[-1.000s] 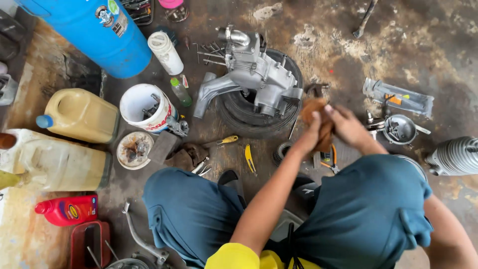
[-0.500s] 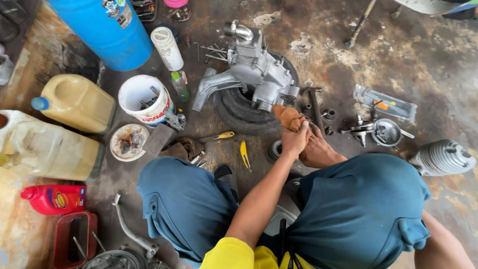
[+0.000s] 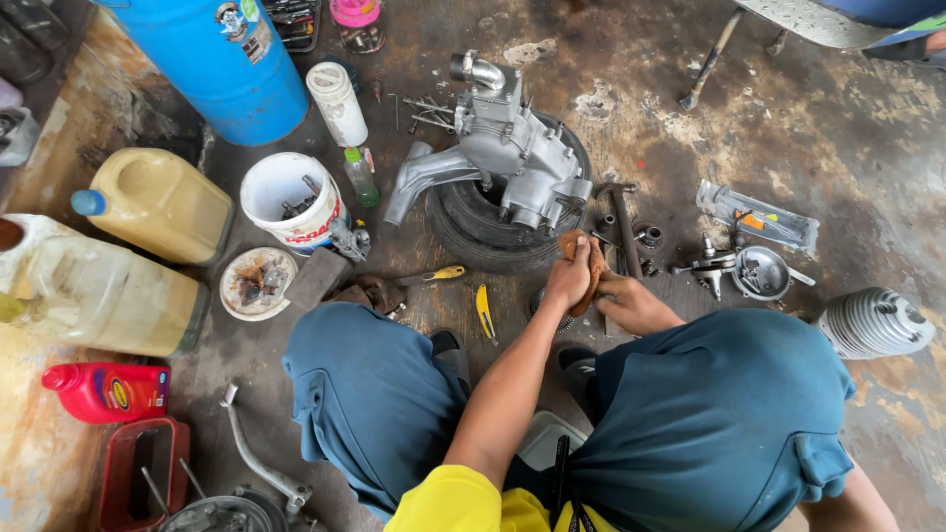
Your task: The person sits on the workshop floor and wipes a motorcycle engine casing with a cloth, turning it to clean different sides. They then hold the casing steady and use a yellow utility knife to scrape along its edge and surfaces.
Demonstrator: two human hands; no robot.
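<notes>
My left hand [image 3: 569, 281] and right hand [image 3: 631, 303] together, fingers clamped on a brown rag [image 3: 585, 264], at five o'clock of the grey engine casing [image 3: 512, 148] lying on a tyre [image 3: 473, 227], yellow-handled screwdriver [image 3: 434, 275] at nine o'clock of the rag, finned cylinder [image 3: 872, 322] at three, white bucket [image 3: 286, 197] beyond the tyre at nine.
</notes>
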